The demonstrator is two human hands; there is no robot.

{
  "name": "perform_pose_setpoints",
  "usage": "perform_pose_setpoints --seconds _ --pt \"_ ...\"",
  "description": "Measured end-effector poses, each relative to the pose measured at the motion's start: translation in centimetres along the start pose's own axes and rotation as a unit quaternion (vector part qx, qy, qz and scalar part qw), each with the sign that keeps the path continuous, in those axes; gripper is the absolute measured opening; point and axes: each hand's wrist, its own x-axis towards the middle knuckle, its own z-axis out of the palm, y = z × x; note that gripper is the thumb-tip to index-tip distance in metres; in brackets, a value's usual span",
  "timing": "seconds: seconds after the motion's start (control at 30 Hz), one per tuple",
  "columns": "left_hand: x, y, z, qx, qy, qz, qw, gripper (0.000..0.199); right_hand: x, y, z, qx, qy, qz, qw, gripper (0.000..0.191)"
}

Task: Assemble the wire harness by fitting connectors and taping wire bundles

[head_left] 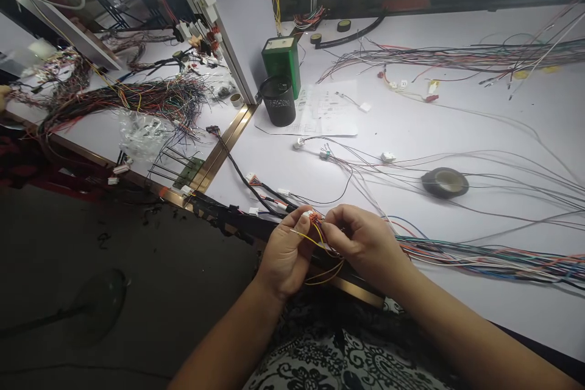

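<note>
My left hand (284,256) is closed on a small white and orange wire connector (311,217), pinched between thumb and fingers near the table's front edge. From the connector run several wires, among them a yellow wire (305,236) whose free end sticks out to the left over my left thumb. Close against it, my right hand (361,237) pinches a thin wire just behind the connector; its fingertips partly hide the wire. Just beyond my hands lie black-sleeved cables (249,180) with white plugs on their ends. A yellow loop of wire (336,274) hangs below the hands.
A roll of black tape (445,183) lies to the right among loose grey wires. Wire bundles (493,259) stretch off to the right. Behind stand a black mesh cup (278,102) and a green box (282,61) beside a partition (240,18). A spiked jig (187,172) sits left.
</note>
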Motion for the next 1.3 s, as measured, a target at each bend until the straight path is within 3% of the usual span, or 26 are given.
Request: perform_pose_setpoints --seconds 0.3,0.5,0.7,0.8,0.9,1.0,1.07,1.17,1.3 --pt "0.0 -0.1 -0.4 0.065 -0.013 0.034 0.997 0.019 0.1 0.0 -0.5 0.106 -0.064 0.051 0.991 0.019" --pt "-0.1 -0.6 -0.2 0.115 0.004 0.075 0.991 0.02 0.0 -0.2 0.0 0.036 -0.008 0.036 0.999 0.016" --pt "-0.2 -0.3 -0.4 0.168 0.011 0.105 0.98 0.02 0.0 0.1 0.5 -0.017 0.002 0.004 1.0 0.012" --pt "-0.8 1.4 -0.3 0.269 0.001 0.161 0.95 0.025 0.0 -0.8 0.1 -0.023 -0.015 -0.047 0.999 0.013" --pt "-1.6 3.3 0.2 0.392 -0.027 0.229 0.89 0.032 -0.3 -2.2 -0.9 -0.052 -0.056 -0.097 0.992 0.016" --pt "-2.2 4.4 0.7 0.47 -0.068 0.283 0.833 0.021 -0.7 -3.0 -1.9 -0.031 -0.129 -0.093 0.987 0.02" --pt "-2.2 4.7 0.7 0.487 -0.076 0.302 0.816 0.017 -0.9 -2.8 -2.0 0.003 -0.162 -0.087 0.983 0.021" --pt "-1.9 4.8 0.3 0.468 -0.075 0.269 0.838 0.016 -1.1 -1.7 -1.4 -0.033 -0.185 -0.098 0.977 0.019" --pt "-1.5 5.0 -0.4 0.375 -0.131 0.127 0.909 0.012 -0.7 -0.3 -2.0 -0.098 -0.21 -0.126 0.965 0.018"
